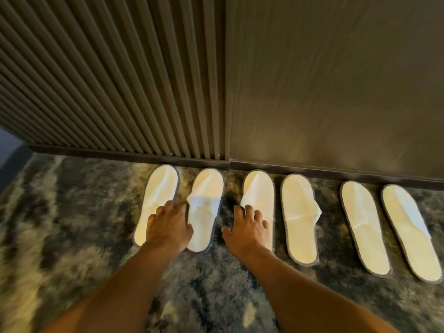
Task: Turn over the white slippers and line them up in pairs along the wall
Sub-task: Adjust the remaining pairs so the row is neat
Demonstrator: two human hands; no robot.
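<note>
Six white fabric slippers with grey edge piping lie in a row on the mottled dark-and-cream carpet (72, 212), toes toward the dark skirting board (336, 173) at the foot of the wall. The wall's left section is ribbed vertical panelling (108, 80); its right section is a smooth brown panel (336, 80). From left to right: first slipper (161, 188), second slipper (206, 200), third slipper (259, 191), fourth slipper (299, 217), fifth slipper (365, 227), sixth slipper (408, 229). The slippers sit in three pairs, with wider gaps between pairs than within them. All six lie with the upper band facing up; the right pair angles slightly to the right. The left hand (168, 227) rests palm-down across the near parts of the first and second slippers, fingers spread, grip released with nothing grasped. The right hand (249, 229) rests palm-down on the near part of the third slipper, fingers spread, fingertips touching the band edge, grip likewise released. Both forearms are bare.
</note>
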